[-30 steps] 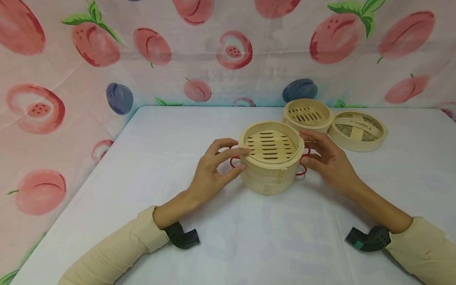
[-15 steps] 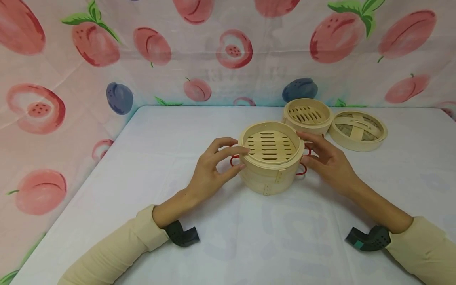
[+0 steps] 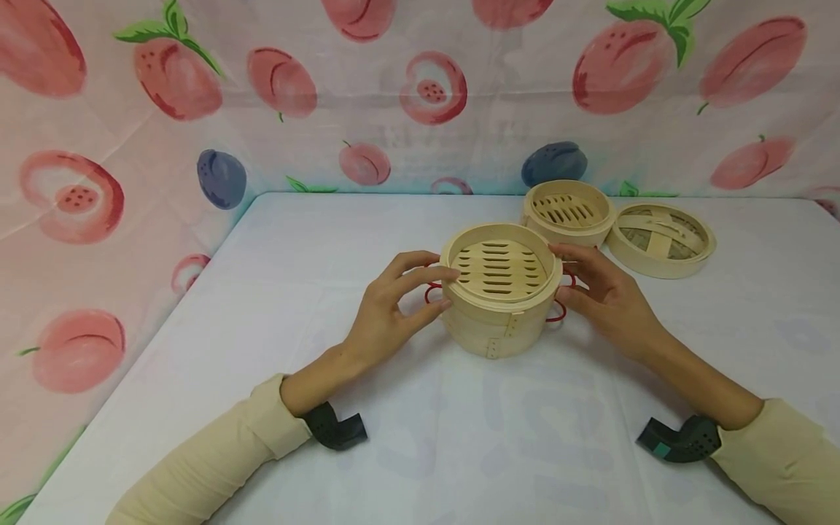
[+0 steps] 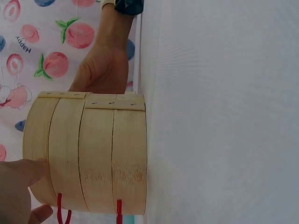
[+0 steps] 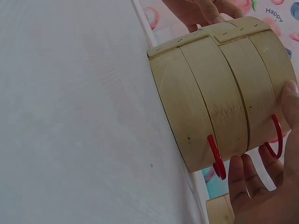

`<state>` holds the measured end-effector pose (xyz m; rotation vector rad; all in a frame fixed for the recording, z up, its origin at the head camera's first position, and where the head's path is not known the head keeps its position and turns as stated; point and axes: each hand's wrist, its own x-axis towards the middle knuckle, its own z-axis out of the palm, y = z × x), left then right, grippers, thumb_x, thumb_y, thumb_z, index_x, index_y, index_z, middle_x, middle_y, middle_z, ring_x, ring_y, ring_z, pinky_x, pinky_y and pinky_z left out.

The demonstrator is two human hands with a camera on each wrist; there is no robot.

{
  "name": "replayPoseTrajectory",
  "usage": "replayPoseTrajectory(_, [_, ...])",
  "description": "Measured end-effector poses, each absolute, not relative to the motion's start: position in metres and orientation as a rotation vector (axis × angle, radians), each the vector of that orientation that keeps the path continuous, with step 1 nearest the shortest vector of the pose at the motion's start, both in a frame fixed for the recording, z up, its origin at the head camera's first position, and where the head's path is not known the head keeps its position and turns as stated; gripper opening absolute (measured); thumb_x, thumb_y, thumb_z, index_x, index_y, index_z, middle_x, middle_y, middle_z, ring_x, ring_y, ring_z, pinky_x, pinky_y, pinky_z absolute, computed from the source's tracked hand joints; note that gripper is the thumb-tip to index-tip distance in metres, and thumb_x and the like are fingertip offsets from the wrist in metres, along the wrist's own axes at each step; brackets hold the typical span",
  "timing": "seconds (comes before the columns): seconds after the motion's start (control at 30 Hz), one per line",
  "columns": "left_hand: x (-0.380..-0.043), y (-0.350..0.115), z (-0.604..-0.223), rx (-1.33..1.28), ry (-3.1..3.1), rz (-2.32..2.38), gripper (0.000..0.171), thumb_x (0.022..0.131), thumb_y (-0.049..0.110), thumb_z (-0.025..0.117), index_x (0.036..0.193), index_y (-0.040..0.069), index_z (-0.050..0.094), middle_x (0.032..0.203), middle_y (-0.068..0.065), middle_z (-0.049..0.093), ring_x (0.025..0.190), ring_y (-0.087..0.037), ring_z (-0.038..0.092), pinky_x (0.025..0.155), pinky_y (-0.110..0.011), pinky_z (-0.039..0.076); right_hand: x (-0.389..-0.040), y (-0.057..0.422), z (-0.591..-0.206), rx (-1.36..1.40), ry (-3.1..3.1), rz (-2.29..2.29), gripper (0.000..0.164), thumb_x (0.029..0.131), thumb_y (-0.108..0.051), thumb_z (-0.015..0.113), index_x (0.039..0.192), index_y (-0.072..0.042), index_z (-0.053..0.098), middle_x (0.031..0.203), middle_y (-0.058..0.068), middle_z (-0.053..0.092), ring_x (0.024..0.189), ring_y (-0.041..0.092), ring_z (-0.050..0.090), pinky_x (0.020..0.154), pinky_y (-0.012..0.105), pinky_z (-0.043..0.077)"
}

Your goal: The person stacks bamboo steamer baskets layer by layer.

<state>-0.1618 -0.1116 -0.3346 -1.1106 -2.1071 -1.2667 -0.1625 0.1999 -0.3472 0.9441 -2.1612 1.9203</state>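
Note:
Two round bamboo steamer baskets, one stacked on the other, stand upright on the table in the head view; the upper basket (image 3: pixel 499 299) shows a slatted floor, and the lower basket (image 3: pixel 467 339) is beneath it. Red loop handles (image 5: pixel 216 161) stick out from their sides. My left hand (image 3: pixel 389 306) holds the upper basket's left side, a finger over the rim and the thumb against the wall (image 4: pixel 35 135). On the opposite side, my right hand (image 3: pixel 610 299) grips near the rim with thumb and fingers. Some fingertips of both hands are hidden behind the stack.
Behind the stack to the right sits another steamer basket (image 3: pixel 569 235) with a slatted floor. Beside it lies a woven bamboo lid (image 3: pixel 658 264) with crossed strips. A white cloth covers the table (image 3: pixel 499 437), and a fruit-print curtain (image 3: pixel 367 87) hangs at its back edge.

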Motion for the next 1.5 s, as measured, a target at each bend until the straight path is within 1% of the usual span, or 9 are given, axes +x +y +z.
replayPoseTrajectory(0.43, [-0.1637,-0.1118,-0.3344,-1.114,-2.114,-1.267,0.034,0.083,0.007,0.075,0.116,0.014,0.066,0.124,-0.008,0.054,0.118,-0.021,0.051,0.095,-0.037,0.043,-0.1619,0.1998,-0.3444,0.91,-2.213,1.899,0.059,0.09,0.014,0.054,0.144,-0.005,0.041,0.143,0.006,0.043,0.123,0.018,0.046,0.1,0.02,0.037])
replayPoseTrajectory(0.67, [-0.1635,-0.1124,-0.3343,-1.101,-2.13,-1.256,0.036,0.083,0.01,0.075,0.118,0.014,0.065,0.125,-0.007,0.054,0.12,-0.02,0.049,0.096,-0.039,0.042,-0.1614,0.1986,-0.3435,0.948,-2.177,1.905,0.055,0.09,0.015,0.054,0.141,-0.002,0.043,0.139,0.009,0.045,0.119,0.02,0.048,0.094,0.021,0.042])
replayPoseTrajectory(0.8, [-0.1631,-0.1134,-0.3335,-1.07,-2.151,-1.204,0.037,0.083,0.012,0.075,0.119,0.015,0.065,0.125,-0.007,0.055,0.119,-0.02,0.048,0.095,-0.04,0.041,-0.1609,0.1973,-0.3427,0.979,-2.155,1.914,0.055,0.089,0.016,0.054,0.14,-0.001,0.043,0.138,0.01,0.044,0.121,0.021,0.046,0.093,0.021,0.043])
replayPoseTrajectory(1.03, [-0.1602,-0.113,-0.3307,-1.056,-2.164,-1.107,0.037,0.082,0.014,0.075,0.118,0.017,0.066,0.125,-0.01,0.055,0.118,-0.023,0.048,0.092,-0.044,0.041,-0.1588,0.1961,-0.3408,0.96,-2.175,1.918,0.054,0.089,0.016,0.056,0.138,-0.001,0.044,0.136,0.009,0.044,0.124,0.019,0.044,0.091,0.021,0.044])
replayPoseTrajectory(1.3, [-0.1586,-0.1119,-0.3321,-1.073,-2.177,-1.143,0.035,0.084,0.013,0.074,0.118,0.017,0.067,0.128,-0.009,0.054,0.121,-0.022,0.046,0.089,-0.042,0.042,-0.1584,0.1954,-0.3403,0.97,-2.149,1.939,0.053,0.087,0.016,0.057,0.136,0.0,0.044,0.135,0.012,0.044,0.122,0.02,0.045,0.091,0.02,0.044])
replayPoseTrajectory(1.5, [-0.1593,-0.1115,-0.3339,-1.078,-2.176,-1.163,0.034,0.083,0.013,0.074,0.117,0.017,0.068,0.128,-0.01,0.054,0.122,-0.021,0.046,0.091,-0.043,0.042,-0.1582,0.1952,-0.341,0.96,-2.146,1.947,0.053,0.087,0.017,0.057,0.135,0.001,0.045,0.134,0.014,0.044,0.121,0.02,0.046,0.089,0.02,0.044])
